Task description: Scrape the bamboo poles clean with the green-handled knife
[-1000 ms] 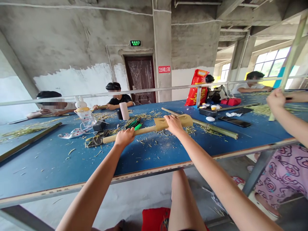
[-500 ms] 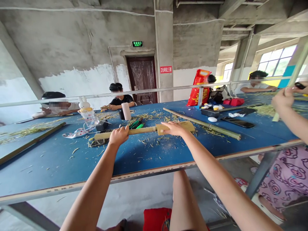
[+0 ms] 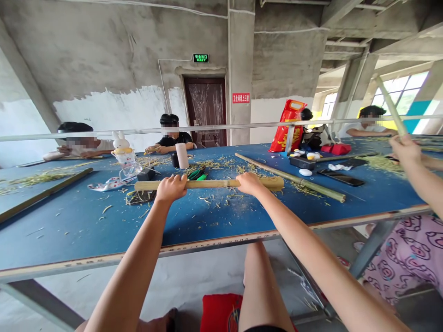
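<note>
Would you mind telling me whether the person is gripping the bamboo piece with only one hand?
No, the left hand and the right hand are both closed on the bamboo piece, spaced apart along its length.

A bamboo slat (image 3: 207,184) lies across the table (image 3: 69,226), with a bamboo pole (image 3: 290,177) behind it to the right. Farther back, a paper roll (image 3: 182,156) stands left of a phone (image 3: 341,177).

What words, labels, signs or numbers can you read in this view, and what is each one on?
"安全出口 EXIT": on the green lit sign above the door
"卫生间请上三楼": on the red sign on the concrete pillar
Too blurred to read: the print on the red and yellow bag
Too small to read: the numbers along the front edge of the table
</note>
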Motion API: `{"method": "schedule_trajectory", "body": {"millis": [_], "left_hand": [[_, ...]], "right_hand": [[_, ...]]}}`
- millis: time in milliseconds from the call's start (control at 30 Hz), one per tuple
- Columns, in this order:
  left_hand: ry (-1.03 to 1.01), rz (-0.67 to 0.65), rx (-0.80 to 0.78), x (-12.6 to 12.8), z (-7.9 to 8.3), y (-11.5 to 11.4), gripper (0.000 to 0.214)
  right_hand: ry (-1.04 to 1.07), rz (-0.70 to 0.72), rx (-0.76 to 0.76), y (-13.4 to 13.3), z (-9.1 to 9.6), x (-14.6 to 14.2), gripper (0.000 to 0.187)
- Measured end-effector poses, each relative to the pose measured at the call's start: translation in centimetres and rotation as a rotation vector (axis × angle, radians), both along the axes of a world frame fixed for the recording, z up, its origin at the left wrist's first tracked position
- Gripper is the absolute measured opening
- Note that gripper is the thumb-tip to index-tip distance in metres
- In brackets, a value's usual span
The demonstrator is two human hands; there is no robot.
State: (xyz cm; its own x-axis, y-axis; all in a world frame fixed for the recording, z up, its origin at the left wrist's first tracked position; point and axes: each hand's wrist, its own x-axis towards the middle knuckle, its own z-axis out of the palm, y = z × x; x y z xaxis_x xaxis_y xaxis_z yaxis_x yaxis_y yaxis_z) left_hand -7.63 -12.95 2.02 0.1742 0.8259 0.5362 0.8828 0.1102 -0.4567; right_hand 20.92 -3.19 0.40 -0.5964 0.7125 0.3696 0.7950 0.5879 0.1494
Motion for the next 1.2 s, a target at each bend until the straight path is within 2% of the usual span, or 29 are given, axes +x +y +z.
{"method": "schedule_trajectory", "body": {"millis": [167,433,733,833,967,1200], "left_hand": [[-0.047,0.027,-0.038,0.3,0.3,-0.1,0.033],[-0.137,0.126,-0.346,0.7,1.0,0.3,0.036],[-0.278,0.027,-0.600,0.6,1.0,0.9,0.049],[-0.298,0.041,-0.482,0.8,0.9,0.8,0.055],[-0.203,0.115,-0.237,2.2,1.0,0.4,0.044],[-0.109,0.139,-0.225,3.8,1.2,0.2,0.037]], "right_hand": [[0.013,-0.040,0.058,-0.4,0.0,0.0,0.021],[0.022,-0.029,0.147,-1.0,-0.1,-0.3,0.024],[0.004,0.009,0.282,-1.2,0.2,0.1,0.029],[0.017,-0.008,0.256,-1.2,0.4,0.0,0.024],[0.047,-0.073,0.142,-1.3,0.5,-0.3,0.021],[0.040,-0.072,0.101,-1.6,0.6,-0.3,0.023]]}}
